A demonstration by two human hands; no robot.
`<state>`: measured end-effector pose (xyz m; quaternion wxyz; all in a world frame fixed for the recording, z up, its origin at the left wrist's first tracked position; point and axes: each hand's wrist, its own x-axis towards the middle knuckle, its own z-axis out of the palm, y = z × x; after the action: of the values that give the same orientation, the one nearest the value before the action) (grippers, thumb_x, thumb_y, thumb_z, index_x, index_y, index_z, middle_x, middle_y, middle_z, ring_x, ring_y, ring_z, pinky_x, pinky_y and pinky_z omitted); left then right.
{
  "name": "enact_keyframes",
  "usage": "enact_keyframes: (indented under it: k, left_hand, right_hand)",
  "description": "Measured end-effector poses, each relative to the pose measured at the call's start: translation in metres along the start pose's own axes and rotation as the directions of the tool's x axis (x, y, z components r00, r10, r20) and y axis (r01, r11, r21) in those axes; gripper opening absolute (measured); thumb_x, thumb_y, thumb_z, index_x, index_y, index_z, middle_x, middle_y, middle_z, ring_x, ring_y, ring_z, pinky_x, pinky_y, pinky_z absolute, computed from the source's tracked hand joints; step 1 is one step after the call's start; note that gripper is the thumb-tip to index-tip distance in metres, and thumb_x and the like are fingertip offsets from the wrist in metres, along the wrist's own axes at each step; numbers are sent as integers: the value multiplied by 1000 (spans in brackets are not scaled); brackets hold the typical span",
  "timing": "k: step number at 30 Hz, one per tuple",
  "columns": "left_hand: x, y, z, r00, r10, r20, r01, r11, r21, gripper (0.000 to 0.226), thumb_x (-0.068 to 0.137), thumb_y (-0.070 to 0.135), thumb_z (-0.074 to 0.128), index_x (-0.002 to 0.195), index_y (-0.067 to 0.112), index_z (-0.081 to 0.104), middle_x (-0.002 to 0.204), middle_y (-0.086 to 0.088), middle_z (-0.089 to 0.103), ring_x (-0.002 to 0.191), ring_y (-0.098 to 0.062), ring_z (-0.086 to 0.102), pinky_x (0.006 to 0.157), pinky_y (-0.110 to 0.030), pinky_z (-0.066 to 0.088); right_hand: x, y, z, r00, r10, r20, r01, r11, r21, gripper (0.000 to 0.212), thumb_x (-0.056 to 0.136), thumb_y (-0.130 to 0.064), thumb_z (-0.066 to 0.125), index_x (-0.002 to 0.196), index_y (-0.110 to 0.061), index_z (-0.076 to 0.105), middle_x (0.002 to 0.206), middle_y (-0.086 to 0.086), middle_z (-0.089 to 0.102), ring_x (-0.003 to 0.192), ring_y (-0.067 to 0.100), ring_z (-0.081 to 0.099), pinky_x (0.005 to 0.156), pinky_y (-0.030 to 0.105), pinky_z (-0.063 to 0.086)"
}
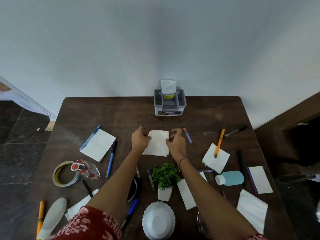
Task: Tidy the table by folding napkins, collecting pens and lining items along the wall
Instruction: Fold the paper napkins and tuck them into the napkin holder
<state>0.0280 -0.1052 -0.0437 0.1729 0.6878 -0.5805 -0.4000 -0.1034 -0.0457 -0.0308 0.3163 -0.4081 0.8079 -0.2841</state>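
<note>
A white napkin [158,143] lies at the middle of the dark wooden table [121,116]. My left hand [140,139] pinches its upper left edge and my right hand [175,141] grips its right edge. Other napkins lie at the left [98,144], at the right [216,158] and near the front right [252,209]. Pens are scattered about: a blue one [111,159], an orange one [219,142] resting on the right napkin, a purple one [188,135] and a black one [235,131].
A grey organiser box [170,105] with a tissue stands against the wall. A tape roll [65,173], a small potted plant [165,180], a white bowl [158,220], a blue bottle [231,178] and a white bottle [53,216] crowd the front half.
</note>
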Motion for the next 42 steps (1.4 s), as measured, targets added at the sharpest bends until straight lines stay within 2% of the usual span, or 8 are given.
enact_keyframes:
  k: [7,11,14,16,19,26,31,42]
  left_hand:
    - [-32,29,-11,957,-287,-48,273,942,-195,46,92,33,56,117,-5,54,114,-20,60,105,-34,57,85,-39,47]
    - [-53,51,-13,844,-315,433,534,549,-643,64,97,50,40,134,-2,42,94,-21,62,70,-27,61,73,-40,54]
    - [-65,56,-15,799,-220,559,599,373,-709,67,98,52,32,143,2,36,136,-23,50,104,-31,59,102,-43,40]
    - [-76,56,-17,777,-203,595,628,300,-718,61,99,46,35,136,-1,41,117,-22,57,102,-34,57,88,-44,45]
    - [-85,51,-17,808,-215,549,589,332,-737,47,101,32,36,135,0,42,99,-19,59,82,-31,56,68,-45,45]
    - [-107,40,-17,814,-82,575,567,331,-755,41,97,26,45,134,8,45,102,-14,64,90,-33,60,72,-47,49]
    - [-120,40,-18,807,24,590,548,341,-764,40,94,36,43,126,14,52,107,-12,66,93,-32,63,67,-42,52]
    - [-128,39,-22,791,99,604,541,350,-765,51,95,48,39,132,17,51,117,-15,64,100,-32,62,74,-45,52]
  right_hand:
    - [-13,-11,-25,942,-326,-85,330,943,46,32,85,-9,62,114,-13,51,98,3,63,95,16,57,76,32,49]
    - [-30,-13,-37,819,-574,-11,566,812,-142,26,86,-16,61,110,-19,51,96,1,61,89,16,56,72,32,48]
    - [-51,-14,-46,752,-657,57,647,719,-253,30,85,-12,58,113,-22,53,99,3,59,87,22,56,76,33,46]
    - [-64,-14,-53,721,-688,77,681,685,-260,31,85,-11,58,115,-20,56,99,3,62,89,21,54,78,31,41]
    - [-78,-10,-61,717,-690,100,694,694,-191,27,89,-25,58,116,-21,57,98,-4,64,96,14,51,83,28,41]
    - [-72,11,-75,886,-366,-285,413,902,126,20,92,-27,56,108,-17,64,108,1,61,102,16,54,85,31,48]
    - [-72,5,-80,929,-280,-242,335,913,231,23,89,-22,61,110,-13,66,106,4,61,88,8,55,77,17,48]
    - [-62,-4,-83,967,-253,-24,254,957,143,31,86,-38,63,113,-24,61,108,2,53,102,18,49,82,28,43]
